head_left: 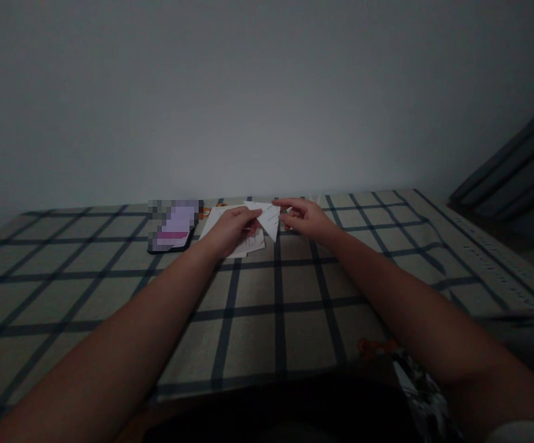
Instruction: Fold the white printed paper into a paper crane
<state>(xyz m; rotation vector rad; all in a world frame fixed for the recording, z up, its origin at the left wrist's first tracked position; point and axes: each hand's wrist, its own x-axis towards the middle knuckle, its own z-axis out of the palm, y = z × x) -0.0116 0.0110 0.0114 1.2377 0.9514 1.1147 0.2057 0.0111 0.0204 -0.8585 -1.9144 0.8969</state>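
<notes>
My left hand (233, 229) pinches a small piece of white folded paper (270, 219) between thumb and fingers at its left side. The paper has a triangular shape with a point hanging downward, and faint lines show on it. My right hand (307, 218) is at the paper's right edge, index fingertip at the top corner and thumb just below, its other fingers curled. Beneath my left hand lie several flat white paper sheets (243, 251), partly hidden by the hand; some printing shows on one of them.
A phone (175, 227) with a lit, blurred-out screen lies left of the sheets. A checked cloth (258, 332) covers the table. Behind it rises a plain wall (267, 98), and dark folded fabric (520, 172) hangs at the right.
</notes>
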